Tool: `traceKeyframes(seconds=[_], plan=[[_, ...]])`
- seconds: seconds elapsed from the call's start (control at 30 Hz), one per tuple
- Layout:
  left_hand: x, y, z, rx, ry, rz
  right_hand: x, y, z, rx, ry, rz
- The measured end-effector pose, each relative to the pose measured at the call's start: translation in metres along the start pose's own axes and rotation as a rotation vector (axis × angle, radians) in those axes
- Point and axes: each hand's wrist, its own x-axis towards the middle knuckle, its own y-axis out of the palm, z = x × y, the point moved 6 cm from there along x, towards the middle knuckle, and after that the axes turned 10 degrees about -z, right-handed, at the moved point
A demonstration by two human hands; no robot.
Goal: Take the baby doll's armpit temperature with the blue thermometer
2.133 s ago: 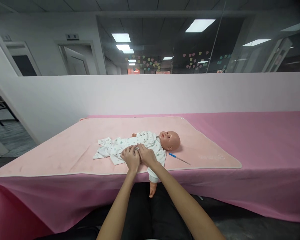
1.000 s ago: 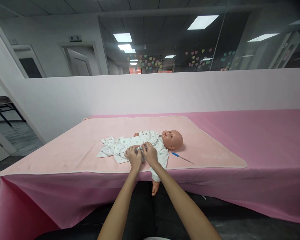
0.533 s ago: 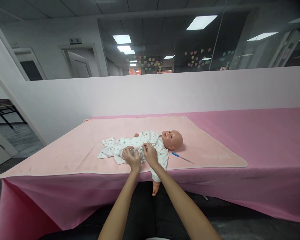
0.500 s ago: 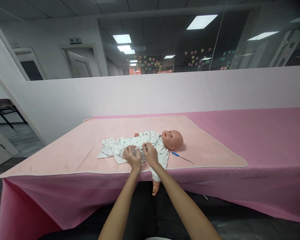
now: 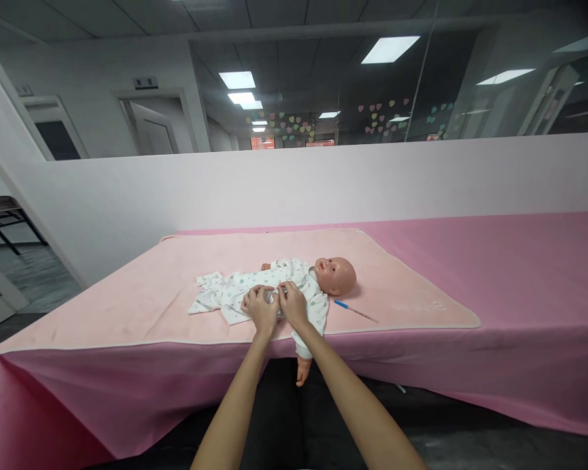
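Observation:
A baby doll lies on its back, its head to the right and one arm hanging over the front edge. It wears a white printed baby outfit whose legs stretch flat to the left. On the doll's middle, my left hand pinches the cloth with thumb and fingers curled. Close against it, my right hand grips the front of the outfit, its fingertips almost meeting the left ones. The exact bit of cloth between the fingertips is too small to make out.
A thin stick with a blue end lies beside the doll's head. Under the doll is a peach mat on a pink tablecloth. Behind the table rises a white wall with glass above it.
My hands have drawn closer together, with the fingertips of both now nearly touching over the outfit. The view has shifted slightly; the doll lies as before.

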Motion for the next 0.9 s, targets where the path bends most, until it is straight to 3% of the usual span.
traceKeyframes(seconds=[0.23, 0.67, 0.8, 0.9], plan=[[-0.001, 0.004, 0.003, -0.079, -0.006, 0.007, 0.001, -0.002, -0.002, 0.042, 0.004, -0.045], [-0.001, -0.008, 0.047, -0.272, -0.494, -0.309, 0.003, -0.004, -0.010, 0.031, 0.004, -0.168], [-0.002, -0.009, 0.056, -0.361, -0.525, -0.399, 0.003, -0.023, 0.001, 0.091, -0.030, -0.302], [-0.002, -0.009, 0.060, -0.398, -0.526, -0.414, -0.009, -0.057, 0.002, 0.140, -0.109, -0.403]])
